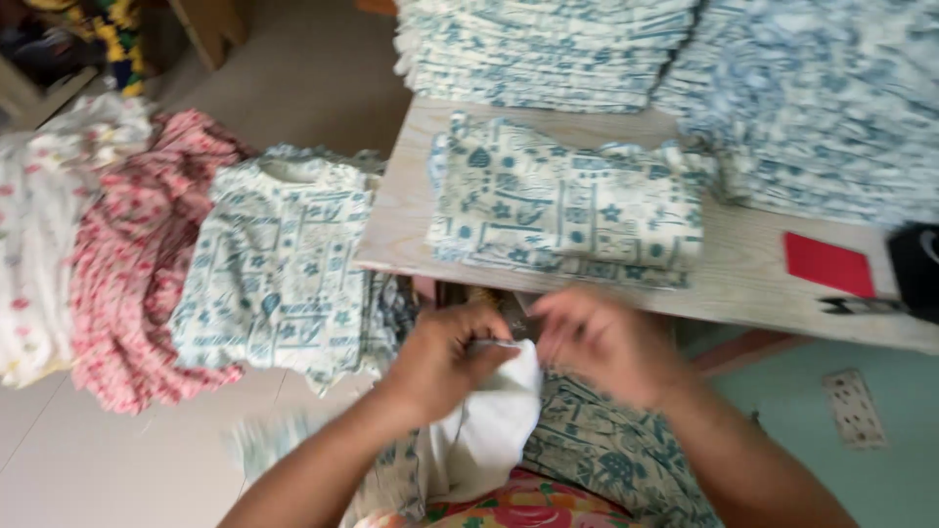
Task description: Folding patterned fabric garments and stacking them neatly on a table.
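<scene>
My left hand grips the top edge of a white cloth piece low in the middle of the view. My right hand is blurred, right beside it, with fingers at the same edge; whether it grips the cloth I cannot tell. Under both hands, on my lap, lies a cream garment with a teal print. Just beyond the hands a folded garment of the same print rests on a low wooden board.
Tall stacks of folded printed garments and blue-white ones stand at the back. On the floor to the left lie teal-print, pink floral and white piles. A red card and scissors lie on the board's right end.
</scene>
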